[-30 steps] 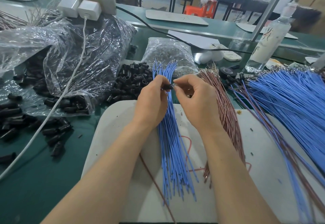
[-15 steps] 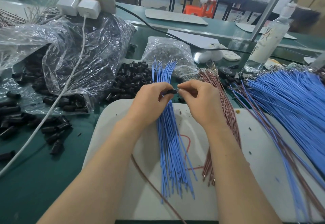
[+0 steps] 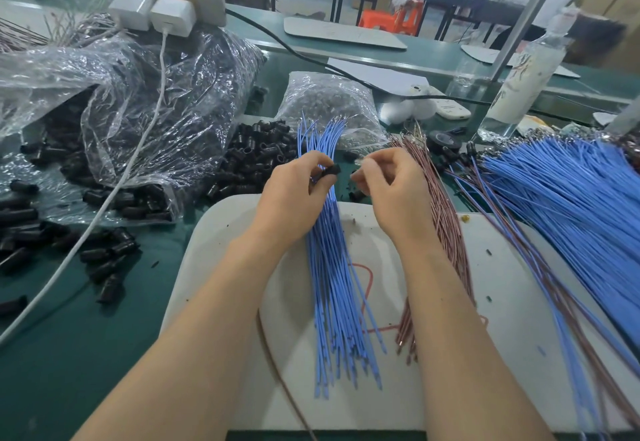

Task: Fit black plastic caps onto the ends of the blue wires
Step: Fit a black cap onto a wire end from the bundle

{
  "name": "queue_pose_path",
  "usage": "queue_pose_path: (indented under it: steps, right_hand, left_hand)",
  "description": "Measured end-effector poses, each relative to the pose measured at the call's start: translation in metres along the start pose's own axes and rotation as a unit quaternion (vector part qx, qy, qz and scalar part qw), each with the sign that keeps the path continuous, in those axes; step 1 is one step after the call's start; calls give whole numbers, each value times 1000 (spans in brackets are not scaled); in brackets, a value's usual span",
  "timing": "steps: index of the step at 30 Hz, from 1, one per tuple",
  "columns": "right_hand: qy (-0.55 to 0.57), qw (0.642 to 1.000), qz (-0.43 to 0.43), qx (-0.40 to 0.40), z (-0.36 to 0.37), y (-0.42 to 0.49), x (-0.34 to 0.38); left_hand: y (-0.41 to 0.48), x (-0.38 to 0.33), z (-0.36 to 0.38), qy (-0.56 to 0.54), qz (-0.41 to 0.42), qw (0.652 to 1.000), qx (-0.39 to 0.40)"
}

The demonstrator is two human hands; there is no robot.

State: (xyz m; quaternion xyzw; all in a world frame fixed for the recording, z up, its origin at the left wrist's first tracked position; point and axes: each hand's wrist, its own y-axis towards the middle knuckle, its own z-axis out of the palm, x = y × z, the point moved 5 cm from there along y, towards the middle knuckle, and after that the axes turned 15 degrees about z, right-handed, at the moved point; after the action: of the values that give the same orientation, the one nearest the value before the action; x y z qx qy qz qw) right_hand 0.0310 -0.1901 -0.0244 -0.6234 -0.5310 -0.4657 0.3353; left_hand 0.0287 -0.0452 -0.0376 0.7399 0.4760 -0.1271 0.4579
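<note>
My left hand (image 3: 294, 194) pinches a black plastic cap (image 3: 330, 172) between thumb and fingers, just above a bundle of blue wires (image 3: 334, 284) lying on the white board (image 3: 221, 243). My right hand (image 3: 391, 187) sits a short gap to the right with its fingers curled; what its fingertips pinch is blurred, perhaps a wire end. A heap of loose black caps (image 3: 256, 156) lies behind my left hand.
A clear plastic bag (image 3: 145, 101) of caps spills over the green table at left, crossed by a white charger cable (image 3: 114, 191). Brown wires (image 3: 446, 218) and a large sheaf of blue wires (image 3: 568, 191) lie at right. A small bag (image 3: 325, 101) and bottle (image 3: 519, 90) stand behind.
My two hands met at the cap earlier; now they have drawn apart, the left keeping the cap and the right shifted a little rightward.
</note>
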Motion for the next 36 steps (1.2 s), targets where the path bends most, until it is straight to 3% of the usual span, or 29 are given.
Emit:
queue_pose_path:
  steps: [11,19,31,36]
  right_hand:
    - [-59,998,4,32,12,-1,-2]
    - [-33,999,-10,-17,7,-3,2]
    - [-75,994,-85,10,16,-15,14]
    - [-25,997,-69,17,7,-10,14]
  left_hand:
    - [-2,-6,8,3,21,1000,11]
    - [-5,-14,3,123,27,992,9]
    - [-6,-7,-4,76,8,996,-38]
    - [-4,3,-3,-21,-14,998,-64]
